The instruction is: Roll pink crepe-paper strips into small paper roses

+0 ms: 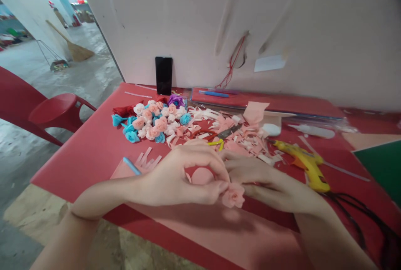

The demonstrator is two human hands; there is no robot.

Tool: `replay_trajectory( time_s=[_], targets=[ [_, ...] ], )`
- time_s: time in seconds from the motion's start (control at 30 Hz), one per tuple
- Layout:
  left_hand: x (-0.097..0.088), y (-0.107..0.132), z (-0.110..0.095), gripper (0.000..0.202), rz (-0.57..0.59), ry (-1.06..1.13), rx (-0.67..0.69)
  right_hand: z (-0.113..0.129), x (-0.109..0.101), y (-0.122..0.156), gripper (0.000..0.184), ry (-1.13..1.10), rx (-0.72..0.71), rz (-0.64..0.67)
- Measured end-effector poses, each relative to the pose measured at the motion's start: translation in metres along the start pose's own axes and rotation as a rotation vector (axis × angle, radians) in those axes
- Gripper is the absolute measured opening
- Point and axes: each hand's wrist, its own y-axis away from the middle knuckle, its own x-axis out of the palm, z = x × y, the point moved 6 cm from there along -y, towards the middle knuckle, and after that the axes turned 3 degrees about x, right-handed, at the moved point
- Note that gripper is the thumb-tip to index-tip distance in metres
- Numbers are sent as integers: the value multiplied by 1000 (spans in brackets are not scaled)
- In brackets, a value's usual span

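Observation:
My left hand [184, 176] and my right hand [266, 182] meet over the front of the red table [84, 153]. Both pinch a small pink paper rose [233, 196] held just above the table. The left fingers curl over a round pink paper piece [202, 175]. The right fingers press against the rose from the right side. A pile of finished paper roses [153, 122] in pink, white, blue and purple lies further back on the left.
Pink paper scraps [238, 136] cover the table's middle. A yellow glue gun [305, 163] with a black cord lies to the right. A black phone [163, 75] leans on the wall. A blue stick [131, 165] lies left; a red chair [46, 111] stands beside the table.

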Motion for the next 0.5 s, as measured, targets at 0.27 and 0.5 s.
replay_trajectory(
  time_s=[0.27,0.5],
  targets=[
    [2,0,-1,10,25,79,-29,4,1,0,39,-7,2,2],
    [8,-1,-3,8,136,143,-135,5,1,1,32,17,3,-40]
  ],
)
